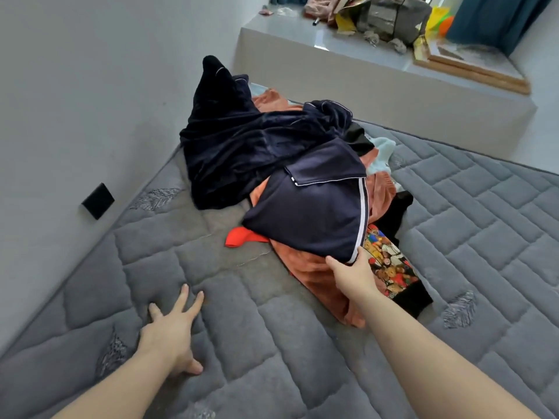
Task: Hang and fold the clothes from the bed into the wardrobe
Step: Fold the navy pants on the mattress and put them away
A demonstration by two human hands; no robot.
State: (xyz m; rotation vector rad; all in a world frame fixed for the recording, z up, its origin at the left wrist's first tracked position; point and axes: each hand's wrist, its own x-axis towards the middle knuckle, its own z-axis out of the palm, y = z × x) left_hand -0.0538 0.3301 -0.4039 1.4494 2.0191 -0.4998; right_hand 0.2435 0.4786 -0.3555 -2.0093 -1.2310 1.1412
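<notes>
Here the bed (pixel 302 343) shows a bare grey quilted mattress, its left edge running tight along the white wall (pixel 75 86), which carries a black wall plate (pixel 97 201) just above the mattress line. The near half of the mattress lies open on both sides of the arms; the far half is taken up by the pile of clothes (pixel 287 176), heaped toward the wall side and the far end. Beyond the far end stands a raised pale counter (pixel 363 74), its front face close behind the pile; teal curtains (pixel 496 19) hang at the far right. On the counter: a grey bag (pixel 393 16) among yellow and pink items, crumpled scraps, and a wooden frame (pixel 472 68) lying flat near the right edge. What the bag holds cannot be seen. In the pile, a dark velvet garment (pixel 236 140) drapes over the top and back; a navy garment with white piping (pixel 314 213) sits in front of it over orange cloth (pixel 311 270); a red piece (pixel 242 237) pokes out at left, a printed piece with a bear pattern (pixel 390 264) at right, pale blue cloth (pixel 382 152) behind. Right hand (pixel 352 275): narrow, thumb and fingers pinching the near corner hem of the navy garment. Left hand (pixel 169 331): wide, fingers spread and straight, pressed flat on the mattress well left of the pile, holding nothing.
</notes>
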